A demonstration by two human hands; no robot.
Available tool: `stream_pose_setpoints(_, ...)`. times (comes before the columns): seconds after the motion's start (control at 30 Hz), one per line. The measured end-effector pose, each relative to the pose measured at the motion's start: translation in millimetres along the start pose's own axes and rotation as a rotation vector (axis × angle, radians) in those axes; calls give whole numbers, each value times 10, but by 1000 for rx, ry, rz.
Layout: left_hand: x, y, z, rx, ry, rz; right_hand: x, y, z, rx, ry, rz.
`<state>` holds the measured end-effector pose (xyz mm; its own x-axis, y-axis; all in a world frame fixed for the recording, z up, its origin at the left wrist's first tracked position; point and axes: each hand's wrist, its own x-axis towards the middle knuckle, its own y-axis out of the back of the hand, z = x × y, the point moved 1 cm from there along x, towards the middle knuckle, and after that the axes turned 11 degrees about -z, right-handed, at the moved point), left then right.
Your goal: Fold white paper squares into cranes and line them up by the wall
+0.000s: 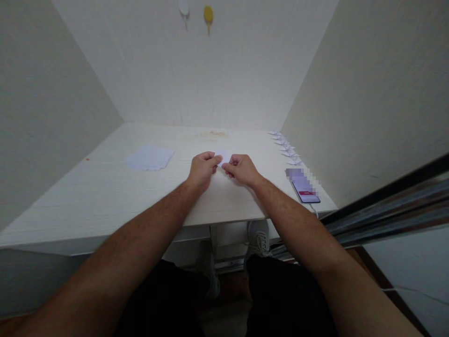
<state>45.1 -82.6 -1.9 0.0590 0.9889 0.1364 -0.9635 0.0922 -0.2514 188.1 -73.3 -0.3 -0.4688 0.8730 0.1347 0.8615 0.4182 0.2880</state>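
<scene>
A small piece of white paper (223,155) is held between my two hands above the middle of the white table. My left hand (204,167) pinches its left side, thumb on top. At its lower right, my right hand (241,168) grips the paper between thumb and curled fingers. Whether the paper is folded, I cannot tell at this size. A stack of white paper sheets (150,157) lies on the table to the left of my hands. Several folded white paper pieces (288,149) stand in a row along the right edge.
A phone (304,187) with a lit screen lies at the table's (105,196) right edge, a white cable (314,210) running from it. Walls rise on the left, back and right. Two hooks, one white (184,7) and one yellow (208,14), hang on the back wall.
</scene>
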Motion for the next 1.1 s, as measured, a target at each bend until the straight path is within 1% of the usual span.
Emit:
stream_pose_setpoints(0.07, 14, 13, -5, 18, -2, 21, 8, -39, 40, 31, -15, 34)
stream_pose_setpoints(0.13, 22, 20, -16, 48, -7, 7, -20, -77, 99, 23, -39, 95)
stream_pose_setpoints(0.23, 26, 26, -27, 101, -34, -39, -73, -106, 158, -55, -6, 217)
stream_pose_setpoints(0.3, 26, 37, -29, 144, -56, -41, -84, -112, 169, -45, 0, 258)
stream_pose_setpoints(0.4, 24, 62, -30, 139, -65, -55, -69, -104, 156, 105, 15, 282)
stream_pose_setpoints(0.47, 21, 73, -33, 52, -47, -115, -60, -89, 144, 230, 48, 290)
stream_pose_setpoints(0.53, 13, 80, -39, -33, -25, -155, -63, -76, 135, 297, 85, 285)
stream_pose_setpoints(0.6, 2, 82, -51, -39, -7, -166, -76, -75, 128, 282, 108, 276)
stream_pose_setpoints(0.67, -8, 77, -70, 11, 15, -190, -91, -92, 120, 245, 116, 271)
stream_pose_setpoints(0.77, -12, 68, -94, 39, 36, -237, -106, -123, 103, 266, 98, 275)
stream_pose_setpoints(0.8, -11, 68, -98, 30, 25, -227, -108, -128, 98, 281, 77, 285)
stream_pose_setpoints(0.9, -2, 80, -98, 71, -9, -124, -111, -119, 98, 256, -16, 299)
stream_pose_setpoints(0.97, -1, 85, -93, 116, -6, -80, -110, -105, 106, 226, -38, 301)
stream_pose_setpoints(1.1, -25, 69, -65, 192, 21, -127, -116, -89, 132, 174, -24, 342)
